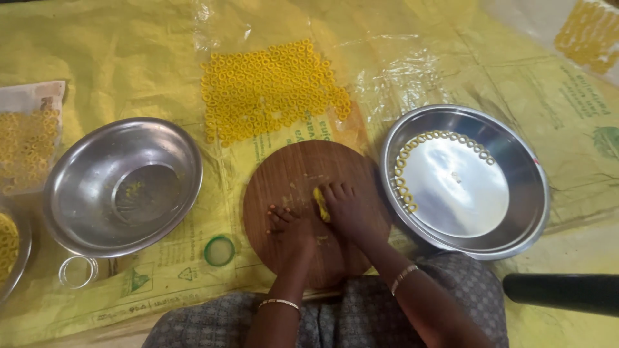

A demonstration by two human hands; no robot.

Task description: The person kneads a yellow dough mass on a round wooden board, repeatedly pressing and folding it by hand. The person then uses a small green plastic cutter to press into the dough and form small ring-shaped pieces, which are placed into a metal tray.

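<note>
Head view: right hand presses flat, fingers extended, on yellow dough on round wooden board; left hand curled loosely, gripping nothing.

Matt wood board, glossy steel plate

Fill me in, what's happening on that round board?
A person sits on the floor with both hands on a round wooden board. The right hand presses a lump of yellow dough against it; the left hand rests flat beside it. A steel plate on the right holds a curved row of small dough rings. Many more rings lie on plastic sheet beyond the board. A steel bowl on the left looks nearly empty.
</note>
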